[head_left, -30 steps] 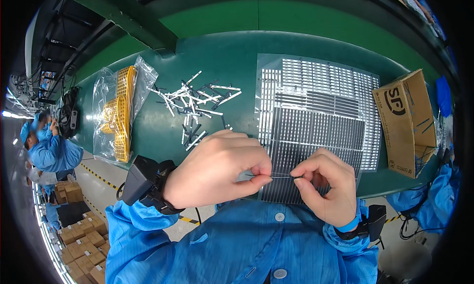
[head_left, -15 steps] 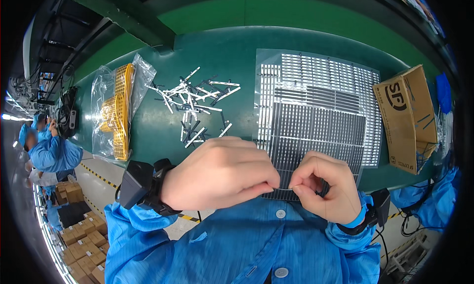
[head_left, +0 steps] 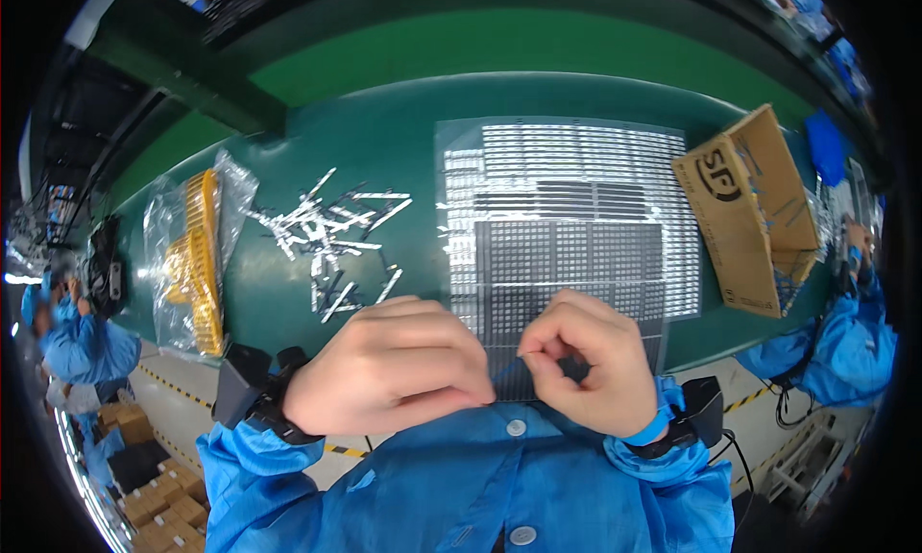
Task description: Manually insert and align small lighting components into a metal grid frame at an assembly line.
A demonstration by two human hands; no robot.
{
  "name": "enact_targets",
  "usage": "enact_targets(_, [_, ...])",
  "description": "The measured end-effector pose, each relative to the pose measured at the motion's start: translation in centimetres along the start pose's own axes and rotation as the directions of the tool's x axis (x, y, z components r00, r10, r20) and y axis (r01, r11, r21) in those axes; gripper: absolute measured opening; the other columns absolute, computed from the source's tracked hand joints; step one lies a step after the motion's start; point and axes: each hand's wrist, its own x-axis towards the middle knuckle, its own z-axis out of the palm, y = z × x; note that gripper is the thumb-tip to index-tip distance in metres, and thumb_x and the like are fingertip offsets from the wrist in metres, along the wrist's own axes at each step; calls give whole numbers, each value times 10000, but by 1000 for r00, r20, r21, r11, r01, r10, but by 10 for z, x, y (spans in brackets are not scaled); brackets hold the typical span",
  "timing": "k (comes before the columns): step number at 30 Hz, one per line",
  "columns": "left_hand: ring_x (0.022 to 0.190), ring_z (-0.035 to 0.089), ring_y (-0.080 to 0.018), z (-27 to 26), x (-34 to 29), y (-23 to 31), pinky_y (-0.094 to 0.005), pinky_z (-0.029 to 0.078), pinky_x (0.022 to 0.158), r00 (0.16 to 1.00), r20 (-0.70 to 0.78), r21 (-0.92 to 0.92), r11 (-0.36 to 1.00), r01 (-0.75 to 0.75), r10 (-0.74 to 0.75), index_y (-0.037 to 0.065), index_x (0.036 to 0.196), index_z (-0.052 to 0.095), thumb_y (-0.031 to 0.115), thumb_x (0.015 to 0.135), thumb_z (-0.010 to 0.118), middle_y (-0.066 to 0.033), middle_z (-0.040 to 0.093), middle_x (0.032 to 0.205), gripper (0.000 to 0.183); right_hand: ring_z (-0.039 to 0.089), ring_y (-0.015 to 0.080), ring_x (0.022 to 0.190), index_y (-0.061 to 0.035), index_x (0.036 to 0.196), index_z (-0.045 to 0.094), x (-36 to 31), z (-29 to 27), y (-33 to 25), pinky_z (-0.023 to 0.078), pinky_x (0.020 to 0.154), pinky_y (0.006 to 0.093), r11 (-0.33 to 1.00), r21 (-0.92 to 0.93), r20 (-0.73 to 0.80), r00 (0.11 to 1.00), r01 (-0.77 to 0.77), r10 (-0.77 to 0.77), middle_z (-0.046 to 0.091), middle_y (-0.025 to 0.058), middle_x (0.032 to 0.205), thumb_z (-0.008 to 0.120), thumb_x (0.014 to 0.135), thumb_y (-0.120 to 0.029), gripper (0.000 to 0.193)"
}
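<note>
My left hand point(head_left: 389, 366) is closed in a pinch over the near left corner of a dark gridded sheet point(head_left: 571, 260); whatever its fingertips hold is hidden. Beside it, my right hand point(head_left: 600, 366) pinches thumb against forefinger. A thin bluish strip point(head_left: 503, 369), small and blurred, reaches from the right fingertips toward the left hand. Under the dark sheet lie sheets of white strips point(head_left: 581, 149) in rows, on a clear film. A loose pile of short black and white strips point(head_left: 327, 228) is spread to the left of them.
Yellow perforated plastic parts point(head_left: 200, 265) lie in a clear bag at the table's left. An open cardboard box point(head_left: 725, 217) with blue strips in it stands at the right. A green pillar point(head_left: 192, 68) rises at the back left. People in blue coats sit on both sides.
The whole view has shifted, so the table items appear further left. My hands remain close together; the left fingertips now sit lower than the right ones, with a wider gap between.
</note>
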Motion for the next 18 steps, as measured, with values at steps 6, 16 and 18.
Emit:
enact_targets(6, [855,603,-186,-11,-4,2,-293,468,683,992,-57,-129,986,102,-110,92,842,758,38,723,803,-61,622,983,137,589,245,660,-71,807,603,-13,-40,-13,473,583,349,923,-374,-227,956,89,-184,563,63,740,662,650,50,207])
enact_targets(16, [824,600,-168,-9,-11,-8,-276,469,692,956,-135,-212,951,227,-259,76,800,744,19,691,804,-65,627,946,137,521,252,765,-35,801,579,-42,-231,-12,428,702,358,149,-901,-433,845,-407,-313,533,67,756,630,764,5,74])
enact_targets(18, [828,603,-169,-9,-7,-8,-279,473,696,963,-112,-204,954,217,-243,76,800,742,16,691,801,-65,628,947,138,528,260,796,-61,787,600,-42,-247,-1,426,719,377,-3,-908,-398,864,-419,-308,539,62,772,641,760,-25,62])
